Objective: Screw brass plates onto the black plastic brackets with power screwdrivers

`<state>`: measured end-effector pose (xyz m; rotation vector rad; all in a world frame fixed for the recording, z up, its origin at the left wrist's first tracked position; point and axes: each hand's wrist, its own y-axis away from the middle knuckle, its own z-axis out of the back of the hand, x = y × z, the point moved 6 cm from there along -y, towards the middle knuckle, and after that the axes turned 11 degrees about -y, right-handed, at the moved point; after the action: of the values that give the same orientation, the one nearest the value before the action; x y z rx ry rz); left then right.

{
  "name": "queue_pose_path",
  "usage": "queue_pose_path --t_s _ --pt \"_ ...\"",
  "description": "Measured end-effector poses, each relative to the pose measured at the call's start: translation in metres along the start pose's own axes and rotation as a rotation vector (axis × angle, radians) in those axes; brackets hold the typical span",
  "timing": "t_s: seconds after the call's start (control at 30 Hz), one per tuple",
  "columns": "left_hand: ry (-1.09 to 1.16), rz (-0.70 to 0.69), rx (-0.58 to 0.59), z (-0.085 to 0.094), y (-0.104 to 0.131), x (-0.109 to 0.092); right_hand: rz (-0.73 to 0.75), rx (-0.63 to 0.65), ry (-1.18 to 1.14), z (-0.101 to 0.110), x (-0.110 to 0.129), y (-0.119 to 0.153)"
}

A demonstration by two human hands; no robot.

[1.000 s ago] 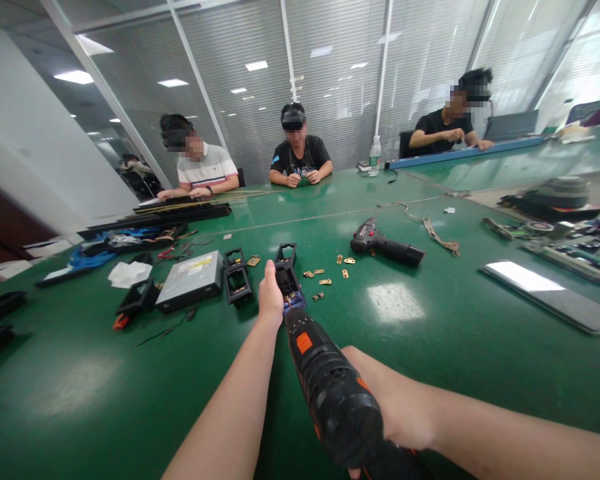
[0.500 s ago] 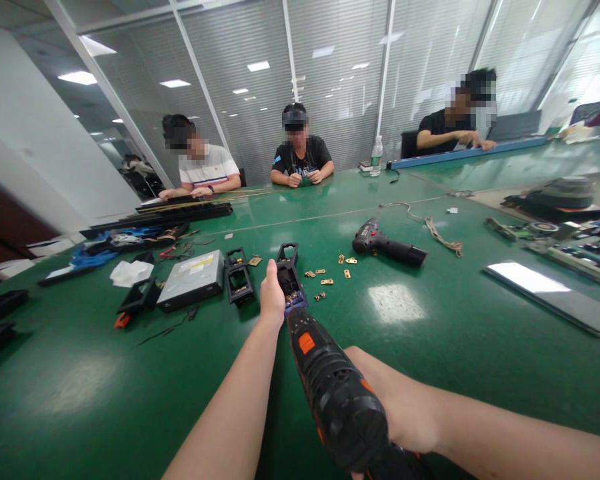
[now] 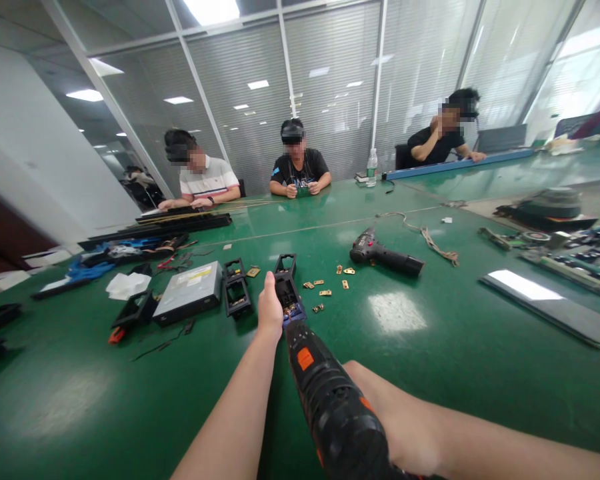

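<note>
My left hand [image 3: 271, 305] grips the left side of a small black housing [image 3: 287, 293] on the green table [image 3: 190, 407]; its thumb points up. Bluish-purple and brass-coloured parts show at the housing's near end. My right hand [image 3: 375, 400], partly hidden, holds a black and orange power drill [image 3: 330, 400]. The drill's front end is at the housing's near edge; its tip is hard to make out. Several small brass plates [image 3: 325, 293] lie right of the housing. Two more black frames [image 3: 237, 297] stand to its left.
A second drill [image 3: 385, 255] lies beyond the brass plates. Left are a silver disc drive [image 3: 190, 293] and white tissue [image 3: 128, 285]. A flat grey panel [image 3: 550, 310] and circuit boards [image 3: 575, 260] lie right. Three people sit across the table.
The view has tilted up slightly, so the table things sit lower. My hands keep their holds on the housing and drill. The person at the far right has raised one hand to the head.
</note>
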<state>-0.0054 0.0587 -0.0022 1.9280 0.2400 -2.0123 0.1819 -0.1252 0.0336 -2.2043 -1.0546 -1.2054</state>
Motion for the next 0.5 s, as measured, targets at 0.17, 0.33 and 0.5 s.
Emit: queue_pose_path --t_s 0.17,0.33,0.5 --pt "0.018 -0.016 -0.035 0.0012 -0.0003 -0.0005 -0.042 -0.017 0.021 0.0051 -0.0038 0.0027" --pt "0.025 0.007 -0.019 -0.0004 -0.0003 0.0012 -0.006 0.013 -0.013 0.0018 0.0025 0.0028" --pt "0.004 -0.031 -0.012 0.0042 -0.0077 0.0051 0.018 0.051 0.023 -0.0004 0.0025 0.0002"
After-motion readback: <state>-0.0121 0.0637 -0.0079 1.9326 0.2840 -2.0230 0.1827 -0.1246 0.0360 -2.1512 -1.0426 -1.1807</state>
